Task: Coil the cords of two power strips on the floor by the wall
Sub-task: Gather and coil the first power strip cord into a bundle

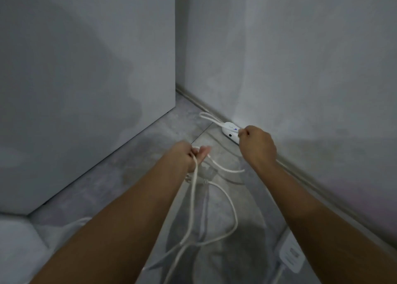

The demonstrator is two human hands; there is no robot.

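Two bare forearms fill the lower part of the view, and both are cut off by the bottom edge. At about 5 o'clock, a flat white plastic power strip lies on the grey tiled floor near the skirting; it is blurred, its sockets are hard to make out, and its own lead runs out of the frame. The left hand is near the centre, with the fingers curled loosely around the thin white cord; the fingertips point to 3 o'clock and the palm is partly open. From this hand the cord hangs in long loose loops toward 6 o'clock, where the strands are smeared and I cannot count them. The right hand, at about 2 o'clock from the left one, is closed almost into a fist, with the thumb and fingertips pinched together; whether it holds a strand of cord I cannot tell, because the hand hides this. Just behind it, a second white rounded power strip lies against the foot of the pale plastered wall, half hidden by the knuckles, with a small blue light. A short cord loop lies beyond it toward 11 o'clock. A large white cabinet stands at 9 o'clock.
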